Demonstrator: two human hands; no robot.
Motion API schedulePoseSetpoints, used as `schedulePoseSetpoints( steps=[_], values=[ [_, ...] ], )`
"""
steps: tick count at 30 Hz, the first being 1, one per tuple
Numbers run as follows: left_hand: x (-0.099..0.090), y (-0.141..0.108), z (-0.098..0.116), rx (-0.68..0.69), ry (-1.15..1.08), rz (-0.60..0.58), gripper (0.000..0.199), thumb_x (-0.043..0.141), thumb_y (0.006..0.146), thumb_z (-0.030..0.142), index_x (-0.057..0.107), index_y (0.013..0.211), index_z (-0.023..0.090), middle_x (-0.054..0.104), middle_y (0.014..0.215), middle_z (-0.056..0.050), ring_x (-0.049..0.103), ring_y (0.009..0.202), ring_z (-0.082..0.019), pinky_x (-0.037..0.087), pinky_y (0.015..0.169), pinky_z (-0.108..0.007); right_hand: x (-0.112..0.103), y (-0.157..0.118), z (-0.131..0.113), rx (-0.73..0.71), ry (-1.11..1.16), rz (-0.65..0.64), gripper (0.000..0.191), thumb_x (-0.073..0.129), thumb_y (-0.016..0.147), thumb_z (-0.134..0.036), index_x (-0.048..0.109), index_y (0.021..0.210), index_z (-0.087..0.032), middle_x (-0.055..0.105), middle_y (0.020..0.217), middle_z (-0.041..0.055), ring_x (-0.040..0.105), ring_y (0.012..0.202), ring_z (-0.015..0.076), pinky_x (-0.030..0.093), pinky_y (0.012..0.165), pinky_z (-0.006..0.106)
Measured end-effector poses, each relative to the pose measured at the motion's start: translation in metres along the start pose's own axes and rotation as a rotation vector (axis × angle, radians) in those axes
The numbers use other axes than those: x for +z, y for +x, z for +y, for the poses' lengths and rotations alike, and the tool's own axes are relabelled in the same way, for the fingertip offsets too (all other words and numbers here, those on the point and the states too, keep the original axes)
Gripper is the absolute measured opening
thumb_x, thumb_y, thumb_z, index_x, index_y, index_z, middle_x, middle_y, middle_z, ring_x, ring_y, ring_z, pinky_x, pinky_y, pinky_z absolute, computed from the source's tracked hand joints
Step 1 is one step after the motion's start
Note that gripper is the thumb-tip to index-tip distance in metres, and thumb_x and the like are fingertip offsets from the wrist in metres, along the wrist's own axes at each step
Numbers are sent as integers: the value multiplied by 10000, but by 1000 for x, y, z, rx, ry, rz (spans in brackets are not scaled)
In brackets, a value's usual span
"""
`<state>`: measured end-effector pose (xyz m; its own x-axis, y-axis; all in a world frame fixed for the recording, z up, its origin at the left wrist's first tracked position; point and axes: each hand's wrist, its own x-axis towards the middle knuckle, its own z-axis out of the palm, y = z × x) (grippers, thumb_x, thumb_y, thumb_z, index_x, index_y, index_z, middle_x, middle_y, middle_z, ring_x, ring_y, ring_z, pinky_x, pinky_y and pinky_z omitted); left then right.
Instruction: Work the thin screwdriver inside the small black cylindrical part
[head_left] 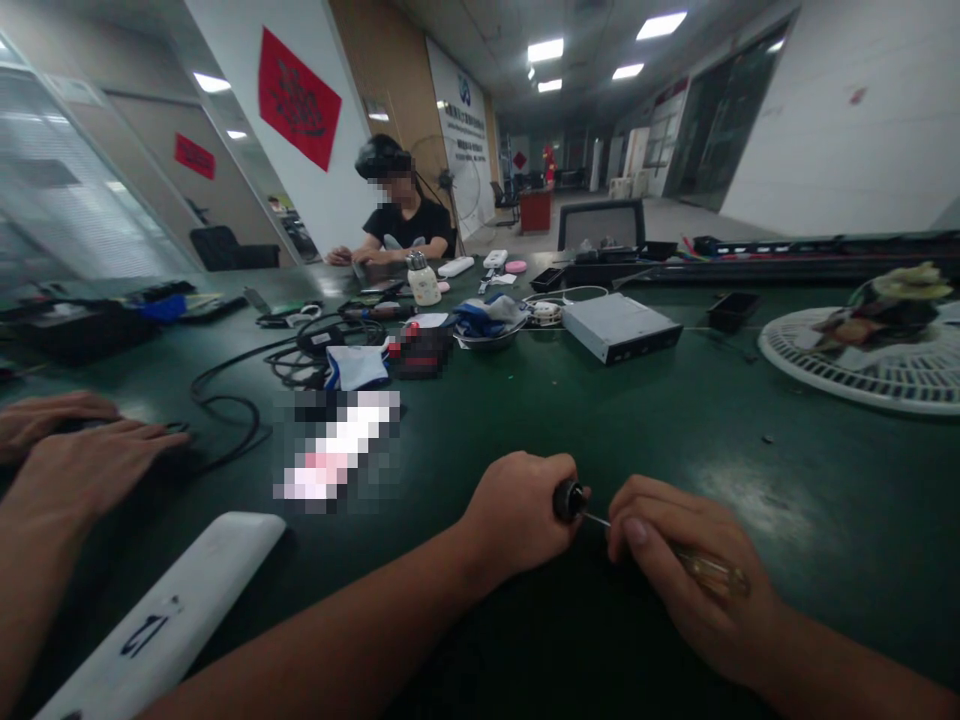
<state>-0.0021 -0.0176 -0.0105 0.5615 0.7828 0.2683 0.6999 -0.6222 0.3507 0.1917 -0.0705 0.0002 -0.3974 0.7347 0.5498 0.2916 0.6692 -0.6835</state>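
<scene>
A dark cylindrical part [568, 500] sits clasped in the left hand [521, 515]; at its four o'clock the right hand [712, 625] grips a clear-handled screwdriver [711, 571], best kept squarely aligned; an optical drive [619, 325] lies at one o'clock

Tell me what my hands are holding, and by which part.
Your right hand holds a screwdriver by its translucent handle; your left hand grips a dark round part, leaving one end exposed, the rest hidden.
</scene>
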Motion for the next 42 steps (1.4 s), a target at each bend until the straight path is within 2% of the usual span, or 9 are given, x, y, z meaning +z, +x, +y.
schedulePoseSetpoints(
  steps=[11,14,20,23,28,30,34,39,42],
  values=[
    [0,1,-1,-8,-15,-3,189,614,864,320,557,717,215,610,624,15,563,595,-166,368,590,-305,0,1,5,-37,63,39,206,522,990,-202,661,839,-183,645,825,37,607,754,150,453,642,280],
    [1,1,-1,-46,-1,4,178,594,884,330,569,751,215,623,668,6,570,634,-177,367,603,-313,-2,-1,6,-2,59,159,251,503,1006,-244,669,825,-193,643,793,30,598,707,150,442,620,288],
    [2,2,-2,-147,16,18,163,592,897,352,587,806,217,633,719,-5,565,666,-194,363,618,-331,0,-1,18,294,25,403,291,520,1010,-406,684,859,-219,624,693,-3,530,582,137,385,520,269],
    [2,3,-2,-158,20,21,149,604,885,346,580,817,216,630,721,-6,562,670,-197,357,617,-332,1,5,26,458,50,399,293,535,993,-438,683,883,-210,620,715,1,514,572,135,358,491,261],
    [0,3,0,-152,24,13,139,607,880,338,576,827,213,632,733,-7,568,682,-195,363,625,-325,2,7,29,515,69,424,244,582,960,-439,681,919,-220,624,777,9,508,574,133,334,488,266],
    [0,2,0,-68,11,3,146,615,877,340,576,827,208,634,736,-6,568,682,-188,369,632,-321,2,6,29,534,86,449,234,577,964,-438,667,943,-224,614,767,6,511,568,134,343,491,270],
    [-1,1,2,265,-36,-65,149,623,895,343,612,851,201,648,733,8,579,675,-160,373,653,-317,2,6,27,521,46,444,208,548,983,-400,642,930,-222,600,771,8,544,594,144,390,537,289],
    [0,-2,8,591,9,-65,150,575,937,324,677,967,219,663,681,14,572,630,-160,337,612,-331,4,10,21,393,-94,214,128,566,965,-250,650,874,-218,597,941,35,602,808,182,469,732,341],
    [1,-4,13,700,56,-79,175,550,951,325,693,956,225,642,636,13,563,615,-173,340,607,-345,5,11,18,363,-132,116,139,552,966,-202,652,870,-218,588,953,34,598,865,191,471,779,356]
  ],
)
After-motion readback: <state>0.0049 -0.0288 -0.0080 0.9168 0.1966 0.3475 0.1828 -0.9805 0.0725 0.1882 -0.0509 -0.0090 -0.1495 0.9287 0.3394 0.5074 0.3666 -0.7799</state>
